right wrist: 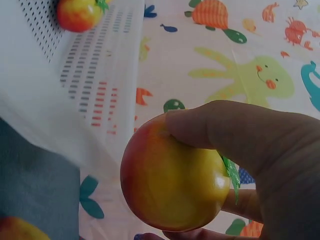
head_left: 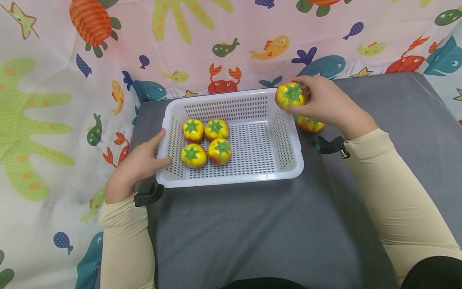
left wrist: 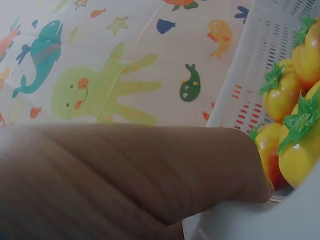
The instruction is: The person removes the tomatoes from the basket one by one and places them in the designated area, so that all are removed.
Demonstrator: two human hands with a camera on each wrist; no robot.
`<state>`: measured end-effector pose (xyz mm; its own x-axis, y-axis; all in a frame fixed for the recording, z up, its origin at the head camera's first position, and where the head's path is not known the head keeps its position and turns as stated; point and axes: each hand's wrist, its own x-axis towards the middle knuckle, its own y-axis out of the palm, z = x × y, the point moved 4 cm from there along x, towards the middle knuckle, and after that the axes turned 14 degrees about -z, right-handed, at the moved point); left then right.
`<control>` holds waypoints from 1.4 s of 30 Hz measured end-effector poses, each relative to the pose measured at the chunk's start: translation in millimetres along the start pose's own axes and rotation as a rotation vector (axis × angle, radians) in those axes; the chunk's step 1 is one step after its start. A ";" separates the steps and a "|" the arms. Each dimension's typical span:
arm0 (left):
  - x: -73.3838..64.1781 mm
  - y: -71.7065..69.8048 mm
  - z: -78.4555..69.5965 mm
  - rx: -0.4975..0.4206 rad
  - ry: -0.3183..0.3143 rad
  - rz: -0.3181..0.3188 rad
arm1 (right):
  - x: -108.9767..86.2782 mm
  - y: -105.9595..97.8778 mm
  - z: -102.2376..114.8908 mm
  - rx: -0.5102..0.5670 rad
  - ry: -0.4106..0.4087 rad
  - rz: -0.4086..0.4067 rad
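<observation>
My right hand (head_left: 325, 100) holds a yellow-red tomato (head_left: 288, 95) with a green star-shaped leaf top, thumb and fingers around its sides. It is above the right rim of a white perforated plastic basket (head_left: 231, 182). In the right wrist view the thumb presses on the held tomato's smooth skin. At the basket's left end, my left hand (head_left: 141, 162) grips the rim, its thumb reaching over the edge. Inside the basket, several similar tomatoes (head_left: 194, 155) sit grouped in the left half, leaf tops up. Another tomato (head_left: 310, 125) lies outside to the right, partly hidden below my right hand.
A grey cloth (head_left: 231, 233) covers the table under the basket. Behind and to the left rises a white sheet (head_left: 126, 24) printed with sea animals, close to the basket's back edge. Dark wrist cameras (head_left: 330, 145) sit at both sleeves.
</observation>
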<state>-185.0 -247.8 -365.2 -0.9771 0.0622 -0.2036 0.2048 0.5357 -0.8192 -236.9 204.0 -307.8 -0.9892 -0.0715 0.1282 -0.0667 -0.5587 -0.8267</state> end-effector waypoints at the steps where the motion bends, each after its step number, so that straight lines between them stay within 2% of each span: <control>1: -0.1 0.0 0.1 0.000 0.000 0.000 | -0.2 -1.4 -2.3 -0.002 0.004 -0.001; 14: -0.6 -0.8 -3.0 0.003 -0.004 -0.003 | -3.7 -11.6 -33.1 -0.033 0.078 0.008; 25: -0.1 -1.3 -2.6 0.013 -0.002 -0.006 | -8.6 -18.8 -63.2 -0.064 0.084 0.000; 35: 0.0 0.6 -0.7 0.010 -0.025 0.000 | -14.2 -28.4 -80.6 -0.076 0.072 -0.039; 42: -0.8 -1.4 -2.7 0.009 -0.021 -0.003 | -19.9 -32.8 -96.7 -0.092 0.108 -0.048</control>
<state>-184.7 -246.3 -362.5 -0.9762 0.0428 -0.2127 0.2029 0.5278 -0.8248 -227.7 303.6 -336.3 -0.9925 0.0453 0.1134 -0.1212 -0.4805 -0.8686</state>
